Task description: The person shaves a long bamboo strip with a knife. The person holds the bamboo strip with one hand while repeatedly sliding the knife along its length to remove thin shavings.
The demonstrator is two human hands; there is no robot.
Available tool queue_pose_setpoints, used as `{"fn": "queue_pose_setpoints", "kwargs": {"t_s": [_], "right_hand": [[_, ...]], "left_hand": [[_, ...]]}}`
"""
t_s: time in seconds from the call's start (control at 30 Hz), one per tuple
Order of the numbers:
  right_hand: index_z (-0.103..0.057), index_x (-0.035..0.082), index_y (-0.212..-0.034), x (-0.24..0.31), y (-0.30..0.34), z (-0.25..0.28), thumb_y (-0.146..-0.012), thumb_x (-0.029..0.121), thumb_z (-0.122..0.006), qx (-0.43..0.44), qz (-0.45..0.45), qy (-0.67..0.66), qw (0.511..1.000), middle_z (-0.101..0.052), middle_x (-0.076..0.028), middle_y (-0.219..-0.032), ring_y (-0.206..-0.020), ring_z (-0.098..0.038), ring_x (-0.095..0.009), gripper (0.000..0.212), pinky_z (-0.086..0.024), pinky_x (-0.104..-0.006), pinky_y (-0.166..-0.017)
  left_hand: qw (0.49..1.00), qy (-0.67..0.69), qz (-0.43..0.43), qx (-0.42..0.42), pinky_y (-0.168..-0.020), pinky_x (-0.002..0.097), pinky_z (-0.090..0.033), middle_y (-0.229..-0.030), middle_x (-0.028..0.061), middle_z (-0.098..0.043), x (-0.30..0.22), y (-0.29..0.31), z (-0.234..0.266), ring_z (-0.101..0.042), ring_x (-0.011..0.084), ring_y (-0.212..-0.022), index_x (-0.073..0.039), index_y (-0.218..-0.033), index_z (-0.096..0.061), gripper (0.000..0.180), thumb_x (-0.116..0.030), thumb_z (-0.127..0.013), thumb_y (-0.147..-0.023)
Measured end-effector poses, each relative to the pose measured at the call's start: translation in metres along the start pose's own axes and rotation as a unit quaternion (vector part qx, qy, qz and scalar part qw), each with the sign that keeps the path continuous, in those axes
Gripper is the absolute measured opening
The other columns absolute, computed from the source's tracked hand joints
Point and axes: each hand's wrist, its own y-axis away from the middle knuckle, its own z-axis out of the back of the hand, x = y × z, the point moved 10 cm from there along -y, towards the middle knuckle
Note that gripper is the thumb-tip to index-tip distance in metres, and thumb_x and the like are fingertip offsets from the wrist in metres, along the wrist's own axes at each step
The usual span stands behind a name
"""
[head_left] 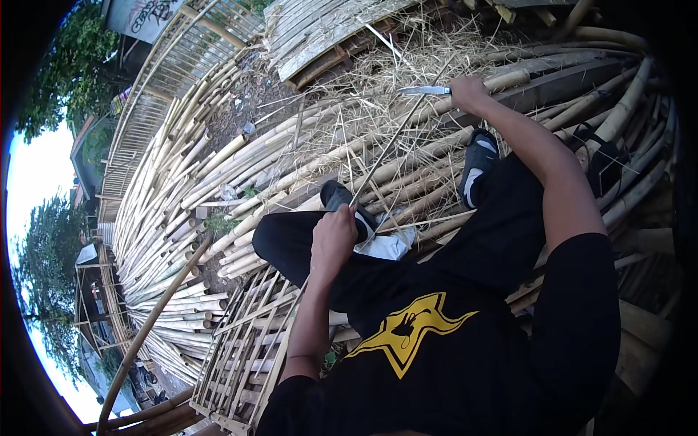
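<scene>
In my right hand (471, 94) is the handle of a knife (425, 90), its pale blade pointing left. My left hand (334, 236) is closed round the lower end of a thin bamboo strip (389, 149). The strip slants up and to the right from that fist, and its upper part passes by the knife blade. Whether blade and strip touch, I cannot tell. Between my two shoes, the strip runs above a bed of bamboo poles strewn with shavings (385, 69). A white plastic bag (389, 245) lies by my left shoe (338, 195).
Long bamboo poles (240, 160) are stacked across the ground ahead and to the left. A slatted bamboo rack (247, 341) stands near my left forearm. At the top is a wooden plank platform (327, 33), and a bamboo fence (163, 80) rises at the far left.
</scene>
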Motion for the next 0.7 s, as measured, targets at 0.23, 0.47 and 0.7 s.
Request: {"fn": "queue_pose_setpoints", "kwargs": {"t_s": [0.23, 0.47, 0.7], "right_hand": [[-0.068, 0.001, -0.093, -0.001, -0.006, -0.035, -0.076, 0.024, -0.052, 0.168, -0.048, -0.086, 0.981, -0.067, -0.019, -0.093, -0.086, -0.066, -0.031, 0.032, -0.051, -0.0414, -0.073], [-0.066, -0.002, -0.096, -0.034, -0.009, -0.028, -0.072, 0.019, -0.053, 0.105, -0.087, -0.053, 0.989, -0.064, -0.022, -0.1, -0.095, -0.062, -0.035, 0.034, -0.049, -0.0409, -0.082], [-0.065, -0.001, -0.093, -0.027, -0.013, -0.01, -0.072, 0.022, -0.058, 0.045, -0.005, 0.06, 0.997, -0.065, -0.021, -0.098, -0.092, -0.063, -0.034, 0.032, -0.051, -0.0436, -0.079]], "left_hand": [[0.999, 0.035, -0.016, -0.012, -0.057, 0.0518, -0.044, -0.062, 0.0237, -0.055, 0.003, 0.003, 0.004, -0.056, 0.0421, -0.064, 0.0, -0.078, -0.052, 0.03, -0.024, -0.044, -0.095], [0.999, 0.039, 0.019, 0.022, -0.058, 0.0521, -0.043, -0.063, 0.0244, -0.056, -0.002, 0.009, 0.0, -0.056, 0.0431, -0.063, 0.0, -0.077, -0.053, 0.032, -0.025, -0.046, -0.094], [0.987, 0.137, 0.041, 0.076, -0.059, 0.0519, -0.042, -0.066, 0.026, -0.055, 0.005, 0.031, 0.0, -0.056, 0.0437, -0.066, 0.003, -0.076, -0.054, 0.033, -0.023, -0.046, -0.094]]}}
